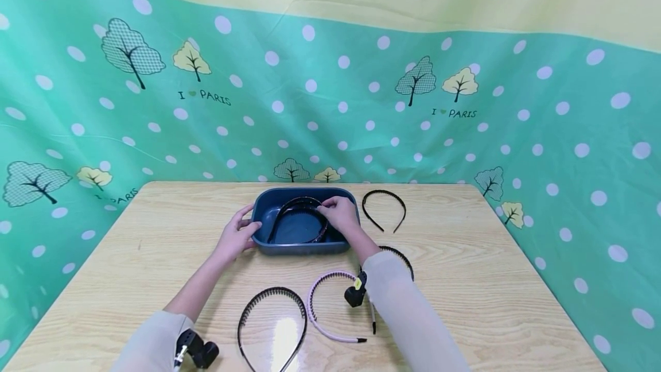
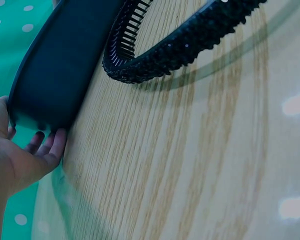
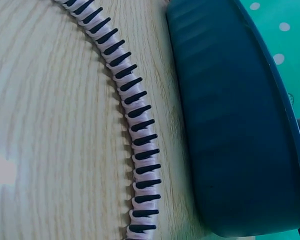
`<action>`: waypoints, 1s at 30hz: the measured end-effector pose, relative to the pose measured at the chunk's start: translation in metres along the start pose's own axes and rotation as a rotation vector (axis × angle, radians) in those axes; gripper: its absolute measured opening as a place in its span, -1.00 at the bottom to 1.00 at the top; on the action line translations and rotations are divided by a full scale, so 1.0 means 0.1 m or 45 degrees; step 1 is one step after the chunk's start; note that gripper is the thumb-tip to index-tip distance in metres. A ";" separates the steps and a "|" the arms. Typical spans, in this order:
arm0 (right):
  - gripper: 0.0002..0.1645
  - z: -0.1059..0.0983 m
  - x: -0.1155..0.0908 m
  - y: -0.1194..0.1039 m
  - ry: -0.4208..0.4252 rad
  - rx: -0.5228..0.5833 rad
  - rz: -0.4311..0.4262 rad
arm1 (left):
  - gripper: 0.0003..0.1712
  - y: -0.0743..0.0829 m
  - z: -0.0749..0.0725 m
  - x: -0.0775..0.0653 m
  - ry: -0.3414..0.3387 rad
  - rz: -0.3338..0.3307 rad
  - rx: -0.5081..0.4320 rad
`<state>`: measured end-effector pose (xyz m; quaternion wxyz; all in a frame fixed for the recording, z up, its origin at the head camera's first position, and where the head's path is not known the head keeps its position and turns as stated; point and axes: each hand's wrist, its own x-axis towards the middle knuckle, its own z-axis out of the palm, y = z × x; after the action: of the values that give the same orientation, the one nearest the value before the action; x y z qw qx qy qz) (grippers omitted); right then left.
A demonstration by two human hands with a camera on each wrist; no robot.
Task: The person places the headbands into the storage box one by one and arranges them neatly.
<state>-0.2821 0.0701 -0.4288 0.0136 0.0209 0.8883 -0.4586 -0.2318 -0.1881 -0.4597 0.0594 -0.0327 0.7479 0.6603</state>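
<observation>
Your right hand (image 1: 338, 214) reaches over the dark blue bin (image 1: 304, 250), thumb and fingertips pinching a black headband (image 1: 279, 215) inside it; the overlapping dark arcs there make a count hard to tell. In the right wrist view, that hand's grip is out of sight behind the bin's wall. Your left hand (image 1: 238, 234) grips the bin's left end, thumb over the rim, fingers partly hidden. Your right sleeve (image 1: 408, 303) and wrist camera (image 1: 355, 294) cover parts of the lilac headband (image 1: 311, 300) and the toothed black headband (image 1: 400, 254) beside it. The nearest black headband (image 1: 274, 290) is cut off by the lower edge; a thin black headband (image 1: 384, 192) lies right of the bin.
</observation>
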 end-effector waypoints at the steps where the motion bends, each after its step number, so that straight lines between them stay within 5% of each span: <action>1: -0.77 0.00 0.00 0.00 0.001 0.000 -0.001 | -0.30 0.00 0.00 0.00 -0.002 0.002 -0.004; 9: -0.76 0.01 0.01 0.00 0.007 -0.018 -0.001 | -0.26 0.01 0.00 -0.04 -0.020 0.088 -0.044; 16: -0.76 0.01 0.00 0.00 0.005 -0.035 -0.005 | -0.30 0.01 0.01 0.00 -0.007 0.008 -0.017; 30: -0.77 0.03 0.01 0.01 -0.034 -0.064 0.010 | -0.29 0.02 -0.01 -0.01 -0.013 -0.014 0.012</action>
<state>-0.2828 0.0676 -0.4312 0.0279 0.0180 0.8991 -0.4364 -0.2314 -0.1889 -0.4577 0.0670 -0.0331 0.7506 0.6566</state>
